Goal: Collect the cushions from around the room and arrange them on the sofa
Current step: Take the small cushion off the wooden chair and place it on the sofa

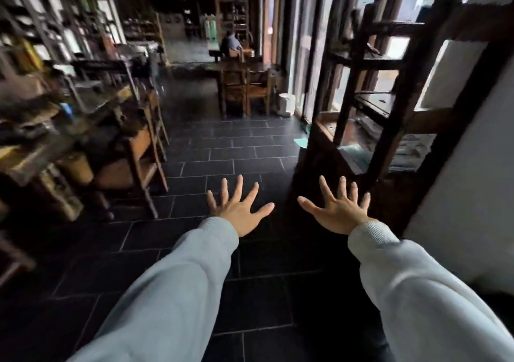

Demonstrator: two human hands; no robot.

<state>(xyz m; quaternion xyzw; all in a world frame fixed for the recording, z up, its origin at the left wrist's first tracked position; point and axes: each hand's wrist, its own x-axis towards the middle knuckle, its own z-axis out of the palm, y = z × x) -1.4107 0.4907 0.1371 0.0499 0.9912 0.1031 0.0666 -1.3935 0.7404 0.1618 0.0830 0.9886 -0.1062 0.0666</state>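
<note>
Both my arms, in pale grey-blue sleeves, stretch out in front of me over a dark tiled floor. My left hand (239, 208) is held flat with fingers spread wide and holds nothing. My right hand (338, 210) is spread the same way, also with nothing in it. No cushion and no sofa shows in the head view.
A dark tiled aisle (222, 150) runs ahead. Cluttered wooden tables and stools (133, 150) line the left. A dark wooden shelf frame (370, 111) stands at the right by tall windows. Wooden chairs (244, 88) and a white bin (286, 104) stand further on. A person (230, 43) sits far back.
</note>
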